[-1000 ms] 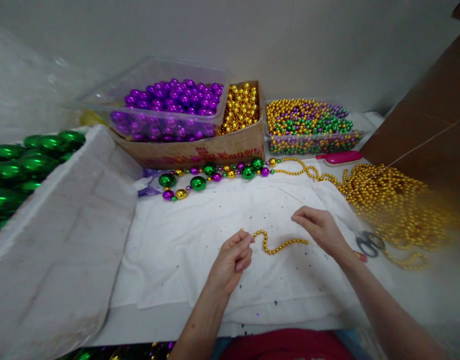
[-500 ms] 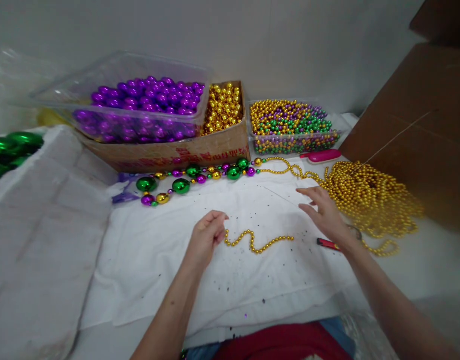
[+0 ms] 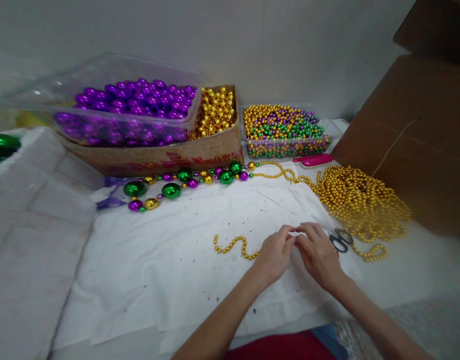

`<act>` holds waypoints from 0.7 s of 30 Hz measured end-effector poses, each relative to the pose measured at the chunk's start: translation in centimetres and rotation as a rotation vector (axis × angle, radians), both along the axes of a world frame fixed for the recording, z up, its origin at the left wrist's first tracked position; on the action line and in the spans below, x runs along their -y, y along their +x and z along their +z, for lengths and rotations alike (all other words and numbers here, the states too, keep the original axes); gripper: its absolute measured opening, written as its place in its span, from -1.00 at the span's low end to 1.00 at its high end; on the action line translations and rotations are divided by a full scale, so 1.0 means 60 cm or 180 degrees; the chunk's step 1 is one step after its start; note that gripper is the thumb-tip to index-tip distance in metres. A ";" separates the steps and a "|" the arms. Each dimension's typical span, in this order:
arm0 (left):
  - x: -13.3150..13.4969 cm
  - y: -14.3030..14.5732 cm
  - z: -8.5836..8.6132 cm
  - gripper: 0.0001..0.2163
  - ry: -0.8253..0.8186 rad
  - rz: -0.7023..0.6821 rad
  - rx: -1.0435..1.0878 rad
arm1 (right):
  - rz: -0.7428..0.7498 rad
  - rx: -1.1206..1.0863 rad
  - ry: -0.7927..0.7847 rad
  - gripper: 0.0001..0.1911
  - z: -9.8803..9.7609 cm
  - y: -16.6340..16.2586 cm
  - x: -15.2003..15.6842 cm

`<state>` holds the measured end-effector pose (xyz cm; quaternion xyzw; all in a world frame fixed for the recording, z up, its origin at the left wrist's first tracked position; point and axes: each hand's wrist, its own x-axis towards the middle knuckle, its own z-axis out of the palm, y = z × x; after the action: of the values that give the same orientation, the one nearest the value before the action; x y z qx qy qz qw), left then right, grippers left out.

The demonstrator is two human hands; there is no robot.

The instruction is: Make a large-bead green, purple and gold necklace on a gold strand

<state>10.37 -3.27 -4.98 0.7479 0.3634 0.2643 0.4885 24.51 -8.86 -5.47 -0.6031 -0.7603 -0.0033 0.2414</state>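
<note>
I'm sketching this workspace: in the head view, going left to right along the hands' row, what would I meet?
Whitish box wall → short gold bead strand → left hand → right hand → black scissor handles → trailing loop of gold beads.

Short bead strand [image 3: 244, 247] all gold — long necklace [image 3: 193, 183] green, purple and gold — cloth [image 3: 170, 260] white, dark-flecked; cardboard box [image 3: 151, 159] brown, red-printed.

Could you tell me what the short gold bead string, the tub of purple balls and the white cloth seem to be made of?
Bead string: perhaps plastic, metallic gold finish, given its shine. Tub: likely clear plastic, glossy; balls show through. Cloth: seemingly fabric, matte; it wrinkles softly.
</note>
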 end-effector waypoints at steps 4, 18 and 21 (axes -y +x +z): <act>-0.010 -0.025 0.017 -0.80 -0.0378 -0.0385 -0.0204 | -0.0230 -0.0400 0.0060 -0.86 0.019 0.027 0.025; -0.051 -0.169 0.036 -0.77 -0.0034 -0.1080 -0.0707 | -0.0926 0.1589 0.0571 -0.71 0.027 0.226 0.087; -0.062 -0.180 0.028 -0.77 -0.0030 -0.1085 -0.0961 | -0.1224 0.1407 0.0560 -0.74 0.033 0.267 0.094</act>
<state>-0.40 0.48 -3.27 0.8273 0.3020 0.0614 0.4698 40.56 -14.48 -3.50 -0.6974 -0.6631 -0.2458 0.1164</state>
